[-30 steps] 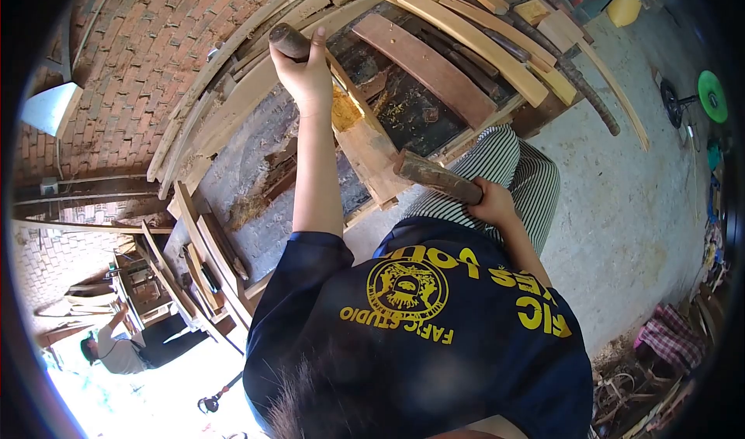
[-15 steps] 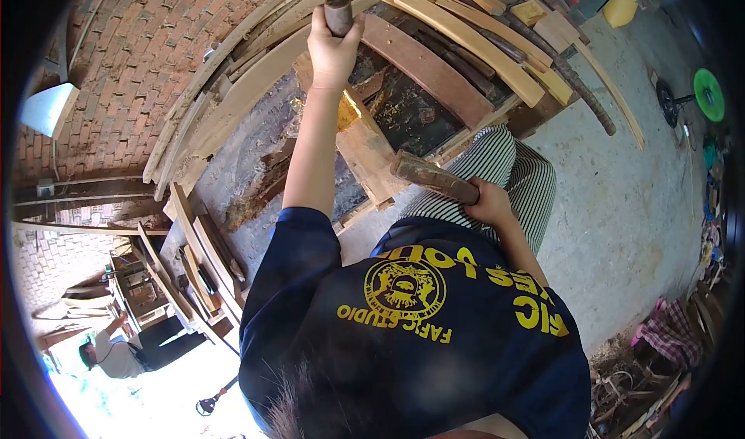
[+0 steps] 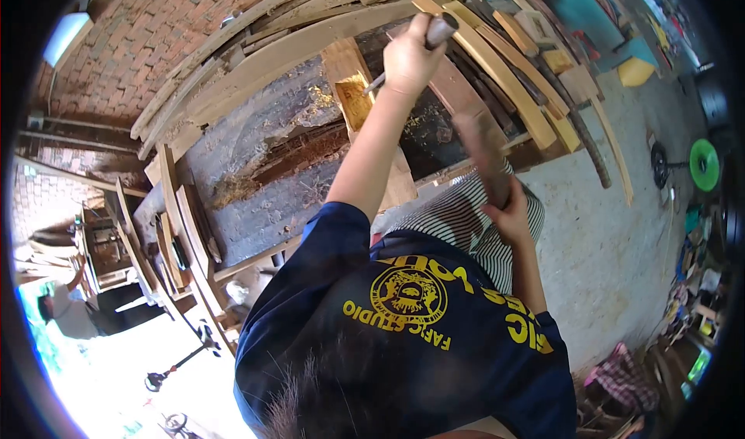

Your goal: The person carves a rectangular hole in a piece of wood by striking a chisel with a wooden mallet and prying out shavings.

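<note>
My left hand (image 3: 407,62) is wrapped around a chisel (image 3: 441,31), its thick round handle sticking out past the fist. The chisel's narrow metal blade slants down to the edge of a hollow in a pale wooden block (image 3: 345,60). Loose yellowish chips lie in and around that hollow. Lower right, my right hand (image 3: 511,215) grips a wooden mallet (image 3: 483,145) by its narrow end. The mallet is smeared by motion, with its head pointing up over the bench edge, apart from the chisel handle. My left forearm hides part of the block.
The dark workbench (image 3: 256,198) carries shavings. Curved boards (image 3: 504,78) and a reddish plank (image 3: 458,90) lie to the right of the block. Long planks line the brick wall (image 3: 178,39). A person (image 3: 74,307) is at the far left. A green disc (image 3: 705,165) stands on the right.
The view has shifted, uncovering more bench on the left. My left hand has tilted the chisel, bringing its blade into sight at the hollow. The mallet has swung from near level to pointing up.
</note>
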### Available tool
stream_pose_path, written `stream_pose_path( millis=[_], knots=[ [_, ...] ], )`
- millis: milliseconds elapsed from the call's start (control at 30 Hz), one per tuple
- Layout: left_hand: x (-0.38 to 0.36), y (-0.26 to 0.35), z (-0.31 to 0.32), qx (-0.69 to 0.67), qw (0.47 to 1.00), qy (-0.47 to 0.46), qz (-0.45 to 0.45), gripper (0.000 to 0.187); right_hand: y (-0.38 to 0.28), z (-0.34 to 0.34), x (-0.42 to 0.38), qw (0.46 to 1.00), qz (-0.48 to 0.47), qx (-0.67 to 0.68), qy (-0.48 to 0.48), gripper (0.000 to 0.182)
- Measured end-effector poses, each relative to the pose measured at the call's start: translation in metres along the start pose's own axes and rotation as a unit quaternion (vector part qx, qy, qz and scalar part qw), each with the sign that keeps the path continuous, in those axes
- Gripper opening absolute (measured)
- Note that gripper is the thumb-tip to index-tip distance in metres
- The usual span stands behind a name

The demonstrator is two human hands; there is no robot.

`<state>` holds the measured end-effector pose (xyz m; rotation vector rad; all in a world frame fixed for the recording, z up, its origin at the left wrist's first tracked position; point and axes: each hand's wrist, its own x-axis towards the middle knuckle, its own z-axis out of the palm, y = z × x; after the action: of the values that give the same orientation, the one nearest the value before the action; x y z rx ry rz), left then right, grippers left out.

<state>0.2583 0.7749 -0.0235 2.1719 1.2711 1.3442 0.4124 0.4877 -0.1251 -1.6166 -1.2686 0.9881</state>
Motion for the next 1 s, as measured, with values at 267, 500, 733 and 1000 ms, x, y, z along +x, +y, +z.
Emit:
stream_pose_path(
  millis=[267,500,733,1000],
  knots=[
    [0.013,0.001,0.008,0.039,0.999,0.001,-0.012,0.026,-0.190,-0.036,0.083,0.967,-0.093,0.130,0.197,0.069],
    [0.005,0.003,0.003,0.025,0.998,-0.061,-0.002,0.026,-0.218,-0.025,0.104,0.983,-0.060,0.081,0.154,0.073],
    [-0.001,0.004,-0.005,0.012,1.000,0.018,0.010,0.036,-0.200,-0.009,0.094,0.990,-0.014,0.075,0.116,0.077],
    [0.000,-0.005,-0.015,-0.021,0.997,0.074,-0.027,0.042,-0.219,-0.005,0.088,0.992,-0.043,0.055,0.105,0.076]
  ],
)
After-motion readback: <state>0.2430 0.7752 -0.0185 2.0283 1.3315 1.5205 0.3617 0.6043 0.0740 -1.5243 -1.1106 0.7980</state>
